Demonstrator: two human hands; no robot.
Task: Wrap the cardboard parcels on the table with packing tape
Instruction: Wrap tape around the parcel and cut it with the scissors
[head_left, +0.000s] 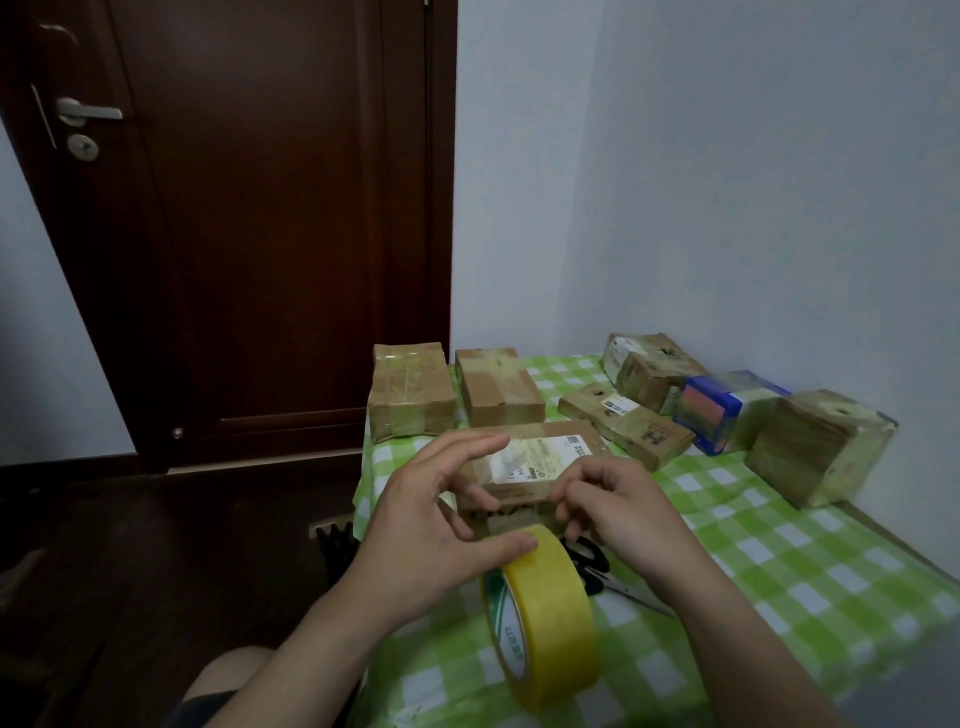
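Six parcels (498, 387) beyond tape roll (550, 618) look taped; nearest parcel (530, 467) I judge unfinished. Left hand (431, 535) spread, thumb on roll; right hand (618, 514) curled, hold unclear.

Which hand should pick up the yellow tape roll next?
Left, probably. The left hand already has its thumb on top of the yellow tape roll, which stands on edge just under it. The right hand is curled at the near edge of the labelled parcel.

We count six brown cardboard parcels (410, 395) (498, 387) (540, 457) (626, 426) (652, 371) (818, 447), one blue box (724, 410), one roll of yellow tape (550, 618), one pair of black scissors (592, 566) and two hands (431, 525) (621, 514).
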